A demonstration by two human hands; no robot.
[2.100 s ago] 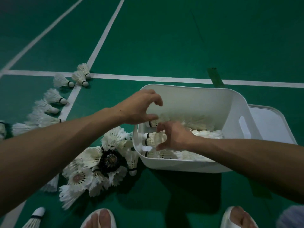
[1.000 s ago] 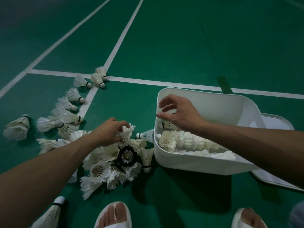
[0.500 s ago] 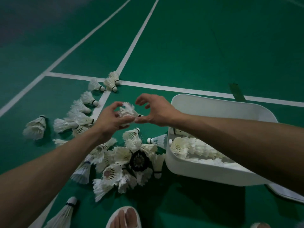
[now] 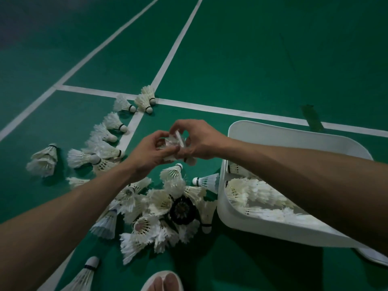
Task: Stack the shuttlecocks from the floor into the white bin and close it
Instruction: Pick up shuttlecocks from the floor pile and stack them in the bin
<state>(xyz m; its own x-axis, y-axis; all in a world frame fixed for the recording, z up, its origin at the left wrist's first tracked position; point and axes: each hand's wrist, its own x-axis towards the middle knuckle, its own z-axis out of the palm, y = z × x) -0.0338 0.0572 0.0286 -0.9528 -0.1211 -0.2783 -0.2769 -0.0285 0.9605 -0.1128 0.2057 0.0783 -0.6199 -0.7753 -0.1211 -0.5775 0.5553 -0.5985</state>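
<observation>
Over the pile (image 4: 159, 202) beside the white bin (image 4: 223, 206), left hand (image 4: 147, 157) and right hand (image 4: 200, 141) pinch one shuttlecock (image 4: 172, 142)

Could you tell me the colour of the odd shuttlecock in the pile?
The odd shuttlecock is black; head view.

One left hand (image 4: 147, 153), one right hand (image 4: 199, 141), one white bin (image 4: 273, 230), one black shuttlecock (image 4: 182, 209), white shuttlecocks (image 4: 122, 103) too heaped to count
</observation>
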